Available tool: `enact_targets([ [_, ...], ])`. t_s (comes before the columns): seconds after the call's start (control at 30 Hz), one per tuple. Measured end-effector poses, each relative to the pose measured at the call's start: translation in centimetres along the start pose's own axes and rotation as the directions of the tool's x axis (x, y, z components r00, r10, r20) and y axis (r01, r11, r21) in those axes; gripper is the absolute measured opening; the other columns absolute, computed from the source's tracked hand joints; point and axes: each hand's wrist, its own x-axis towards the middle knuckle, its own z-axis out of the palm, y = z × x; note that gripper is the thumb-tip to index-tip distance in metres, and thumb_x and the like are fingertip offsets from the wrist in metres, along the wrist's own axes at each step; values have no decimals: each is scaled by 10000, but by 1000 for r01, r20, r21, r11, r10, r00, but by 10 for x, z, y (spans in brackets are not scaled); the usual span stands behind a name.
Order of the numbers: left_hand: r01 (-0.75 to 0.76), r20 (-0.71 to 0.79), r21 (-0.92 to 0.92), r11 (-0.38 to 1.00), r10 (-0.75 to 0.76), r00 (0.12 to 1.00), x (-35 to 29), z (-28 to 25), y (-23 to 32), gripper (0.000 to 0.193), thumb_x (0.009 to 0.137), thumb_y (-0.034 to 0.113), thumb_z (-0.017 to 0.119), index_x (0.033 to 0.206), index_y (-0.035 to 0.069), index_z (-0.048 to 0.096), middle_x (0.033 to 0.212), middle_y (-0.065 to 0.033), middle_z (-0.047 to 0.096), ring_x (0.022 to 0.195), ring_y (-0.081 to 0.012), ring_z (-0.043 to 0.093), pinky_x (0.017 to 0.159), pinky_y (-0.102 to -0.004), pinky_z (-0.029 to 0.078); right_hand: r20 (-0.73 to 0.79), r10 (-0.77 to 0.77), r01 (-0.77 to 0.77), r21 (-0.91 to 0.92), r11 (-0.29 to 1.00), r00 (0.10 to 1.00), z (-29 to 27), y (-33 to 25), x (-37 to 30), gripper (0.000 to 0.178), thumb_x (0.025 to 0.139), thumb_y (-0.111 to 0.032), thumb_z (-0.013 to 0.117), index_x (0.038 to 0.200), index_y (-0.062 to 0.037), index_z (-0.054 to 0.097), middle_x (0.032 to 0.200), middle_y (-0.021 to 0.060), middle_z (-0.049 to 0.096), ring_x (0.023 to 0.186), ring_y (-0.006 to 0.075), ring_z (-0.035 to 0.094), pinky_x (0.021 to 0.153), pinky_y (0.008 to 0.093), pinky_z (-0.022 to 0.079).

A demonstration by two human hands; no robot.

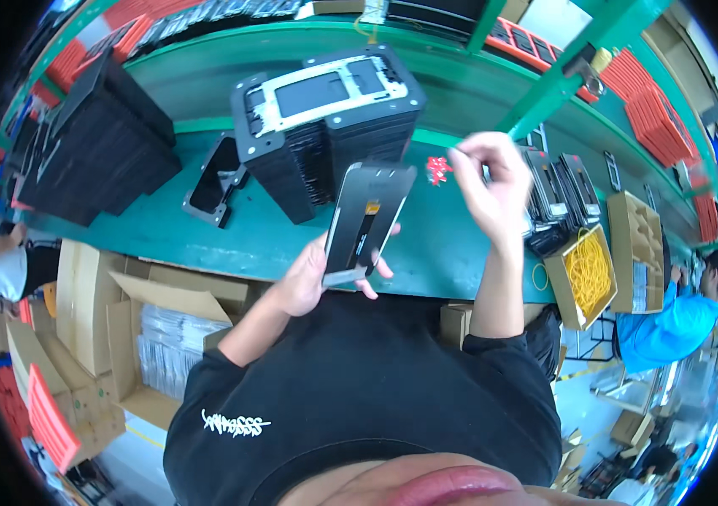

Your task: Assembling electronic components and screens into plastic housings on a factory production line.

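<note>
My left hand is closed round the lower part of a dark phone screen panel, its back toward me. The panel is tilted upright above the table's near edge and carries a small orange patch and a flex strip. To its right, my right hand is raised with thumb and forefinger pinched together, slightly blurred. Beside those fingertips is a cluster of small red tabs. I cannot tell whether the fingers hold one of them. Behind the panel stands a tall stack of black trays, the top one holding pale-edged frames.
A black stack and a loose black tray are at left. Phone parts, a box of yellow rubber bands and a divided carton sit at right. A green post rises behind. An open carton stands lower left.
</note>
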Motion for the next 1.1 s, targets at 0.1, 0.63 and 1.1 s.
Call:
enact_targets([
  [0.1, 1, 57, 46, 999, -3, 998, 11, 0, 40, 784, 1071, 578, 319, 1561, -32, 274, 1319, -233, 576, 1050, -274, 669, 761, -391, 601, 93, -152, 79, 533, 842, 984, -2, -46, 16, 282, 899, -86, 715, 1166, -7, 670, 726, -1, 618, 605, 84, 566, 593, 244, 444],
  [0.63, -241, 38, 900, 362, 488, 872, 46, 8, 174, 667, 1000, 427, 584, 1496, -4, 467, 1176, -120, 600, 1024, -191, 589, 787, -292, 509, 95, -319, 223, 532, 817, 943, 5, -24, 70, 243, 972, -70, 631, 1184, 27, 704, 881, 47, 716, 642, 72, 586, 624, 202, 454],
  [1.1, 54, -16, 988, -144, 252, 968, 109, -15, 164, 669, 924, 241, 730, 1524, 112, 463, 1250, -114, 615, 1161, -227, 591, 1046, -350, 453, 51, 58, -76, 539, 839, 997, 44, 16, 101, 398, 1059, -281, 552, 1391, -74, 623, 1233, 88, 680, 1090, 132, 602, 948, 281, 466],
])
